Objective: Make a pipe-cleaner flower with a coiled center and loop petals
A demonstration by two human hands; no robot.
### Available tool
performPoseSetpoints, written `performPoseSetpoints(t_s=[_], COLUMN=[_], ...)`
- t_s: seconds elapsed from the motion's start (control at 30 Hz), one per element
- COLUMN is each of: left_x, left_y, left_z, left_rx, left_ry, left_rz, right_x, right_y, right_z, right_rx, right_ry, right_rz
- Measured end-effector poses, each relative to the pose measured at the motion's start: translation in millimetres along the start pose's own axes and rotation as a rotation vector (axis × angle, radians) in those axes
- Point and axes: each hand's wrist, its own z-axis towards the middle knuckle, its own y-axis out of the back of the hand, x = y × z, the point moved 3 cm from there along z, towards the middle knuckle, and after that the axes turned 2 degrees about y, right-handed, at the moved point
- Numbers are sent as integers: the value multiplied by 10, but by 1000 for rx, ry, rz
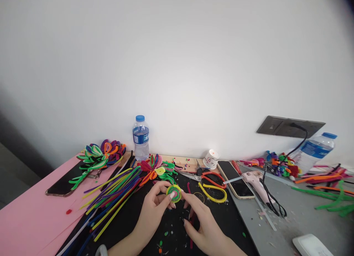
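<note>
Pinching the coiled disc [173, 193] on the near left of the scissors [197, 177], the left hand [155, 208] holds its right rim against the index fingertip of the right hand [204, 221], thumb spread apart.

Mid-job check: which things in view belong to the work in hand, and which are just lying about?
Likely part of the work:
green-and-yellow disc, held in the left hand
loose fuzzy stems
orange-handled scissors
pink glue gun

Probably just lying about:
left bottle
right bottle
left phone
right phone
</note>
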Motion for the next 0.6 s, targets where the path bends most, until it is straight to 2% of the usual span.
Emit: performPoseSetpoints(t_s=[0.13,0.4,0.6], left_x=[12,75,105], left_y=[-25,-141,-168], left_z=[-11,-123,-147], left_rx=[22,100,107], left_ry=[-3,37,40], left_rz=[-21,-54,-78], right_x=[-34,-23,-86], right_y=[-45,-57,-109], right_z=[-20,6,-15], right_rx=[-55,-241,-264], right_ry=[-48,-147,-246], right_rz=[41,97,231])
